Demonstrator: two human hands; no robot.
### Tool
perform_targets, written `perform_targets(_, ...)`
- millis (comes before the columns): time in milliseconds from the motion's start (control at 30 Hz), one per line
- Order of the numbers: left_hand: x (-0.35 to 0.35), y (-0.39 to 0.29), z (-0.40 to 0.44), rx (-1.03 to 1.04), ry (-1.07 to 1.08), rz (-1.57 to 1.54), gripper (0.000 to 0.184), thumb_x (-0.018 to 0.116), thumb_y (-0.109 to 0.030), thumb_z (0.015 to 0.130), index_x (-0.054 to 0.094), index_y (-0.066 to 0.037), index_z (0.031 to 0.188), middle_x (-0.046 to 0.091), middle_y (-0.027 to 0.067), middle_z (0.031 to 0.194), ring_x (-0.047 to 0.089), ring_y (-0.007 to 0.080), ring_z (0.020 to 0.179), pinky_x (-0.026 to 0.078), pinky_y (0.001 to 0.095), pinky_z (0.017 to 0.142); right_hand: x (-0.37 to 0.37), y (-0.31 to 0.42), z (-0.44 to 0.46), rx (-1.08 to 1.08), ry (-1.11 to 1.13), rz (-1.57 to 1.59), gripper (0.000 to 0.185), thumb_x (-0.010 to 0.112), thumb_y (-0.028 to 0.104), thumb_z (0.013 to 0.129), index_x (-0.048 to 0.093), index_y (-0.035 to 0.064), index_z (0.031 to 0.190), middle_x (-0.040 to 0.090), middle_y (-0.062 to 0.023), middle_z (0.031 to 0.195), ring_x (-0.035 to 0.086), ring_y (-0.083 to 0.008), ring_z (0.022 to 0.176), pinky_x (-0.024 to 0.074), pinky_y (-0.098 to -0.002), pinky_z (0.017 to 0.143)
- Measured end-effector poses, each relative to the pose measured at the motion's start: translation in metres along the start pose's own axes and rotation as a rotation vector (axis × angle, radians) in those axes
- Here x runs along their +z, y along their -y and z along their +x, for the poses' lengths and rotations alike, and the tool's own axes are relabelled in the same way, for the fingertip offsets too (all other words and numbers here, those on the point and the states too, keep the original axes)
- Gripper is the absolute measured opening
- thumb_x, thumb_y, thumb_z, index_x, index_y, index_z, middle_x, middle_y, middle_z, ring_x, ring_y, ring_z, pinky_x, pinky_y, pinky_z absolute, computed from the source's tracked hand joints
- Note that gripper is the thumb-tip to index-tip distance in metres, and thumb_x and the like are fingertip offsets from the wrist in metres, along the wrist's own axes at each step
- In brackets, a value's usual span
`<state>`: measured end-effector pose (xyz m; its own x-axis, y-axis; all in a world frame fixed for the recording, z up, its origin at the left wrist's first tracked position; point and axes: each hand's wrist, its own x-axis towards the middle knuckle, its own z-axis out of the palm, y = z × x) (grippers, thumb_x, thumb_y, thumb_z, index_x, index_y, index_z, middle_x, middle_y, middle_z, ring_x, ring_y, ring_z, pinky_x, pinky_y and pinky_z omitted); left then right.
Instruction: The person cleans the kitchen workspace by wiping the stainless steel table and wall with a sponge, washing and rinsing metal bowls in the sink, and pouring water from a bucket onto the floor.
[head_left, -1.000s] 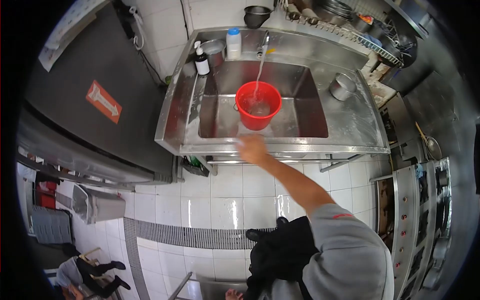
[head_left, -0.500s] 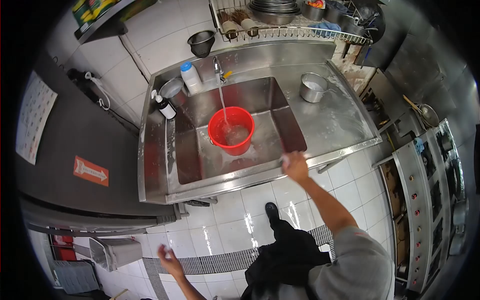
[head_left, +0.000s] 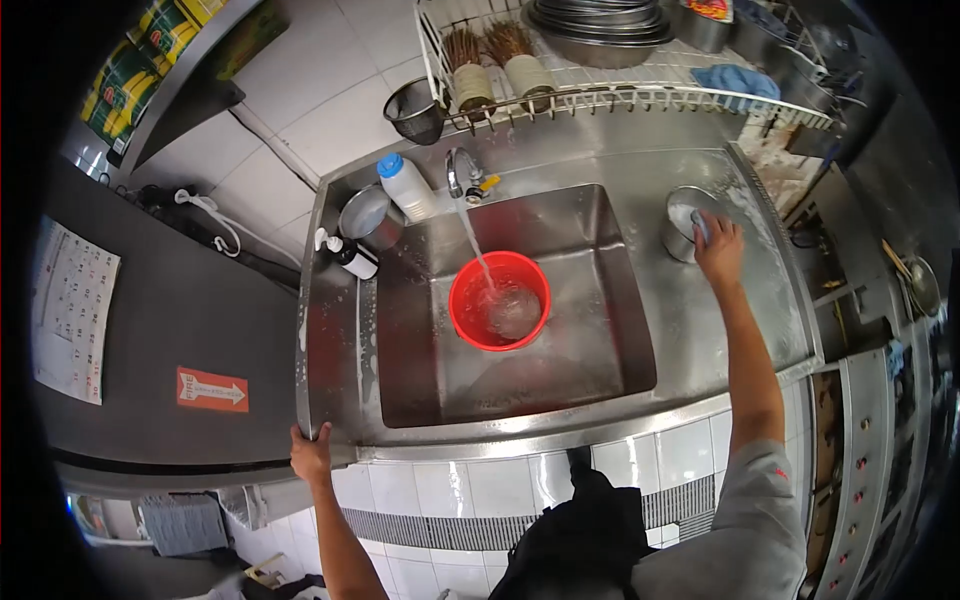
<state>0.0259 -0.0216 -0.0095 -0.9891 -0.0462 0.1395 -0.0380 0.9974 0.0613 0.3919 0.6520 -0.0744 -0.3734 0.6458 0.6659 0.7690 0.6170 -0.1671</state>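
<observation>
Our right hand [head_left: 722, 250] pinched a bluish object [head_left: 699, 225] at the steel pot [head_left: 678, 241]; our left hand [head_left: 311, 456], grip unclear, met the sink [head_left: 500, 437].

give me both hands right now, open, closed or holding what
Left hand: at the sink counter's near left corner; open or closed cannot be told.
Right hand: closed on a small greyish item, at the metal pot.

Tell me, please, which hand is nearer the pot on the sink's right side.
Right: the right hand is at the pot; the left hand is at the sink's front-left corner.
</observation>
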Motion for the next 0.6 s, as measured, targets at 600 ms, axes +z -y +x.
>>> perform_targets(600, 0.002, 0.001, 0.002, 0.003, -0.018, 0.012, 0.064, 0.062, -0.068, 0.073, 0.058, -0.010, 0.101, 0.068, 0.0190, 0.087, 0.064, 0.0424, 0.085, 0.049, 0.0500, 0.075, 0.106, -0.155, -0.067, -0.007, 0.742, 0.049, 0.032, 0.039, 0.013, 0.092, 0.063, -0.0027, 0.106, 0.063, -0.0275, 0.101, 0.061, -0.0416, 0.098, 0.0440, -0.0470, 0.092)
